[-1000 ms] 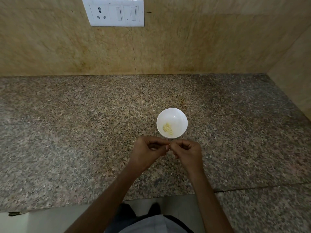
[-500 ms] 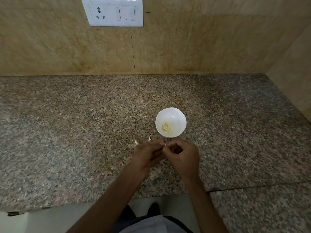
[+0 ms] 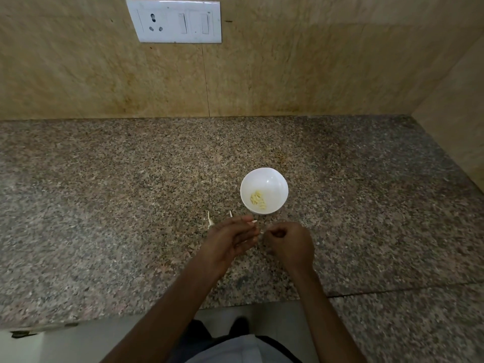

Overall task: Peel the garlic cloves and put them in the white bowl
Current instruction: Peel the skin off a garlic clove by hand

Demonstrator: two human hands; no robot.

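Draws left hand (image 3: 230,239), fingers loose, off curled right hand (image 3: 288,242), contents unclear; best pinch skin at clove tip.

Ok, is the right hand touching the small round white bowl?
Apart. The head view shows bare speckled granite counter between the right hand and the white bowl.

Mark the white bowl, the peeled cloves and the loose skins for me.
white bowl (image 3: 275,179): head view, bare inner wall.
peeled cloves (image 3: 258,199): head view, middle of pile.
loose skins (image 3: 209,220): head view, the left scrap.
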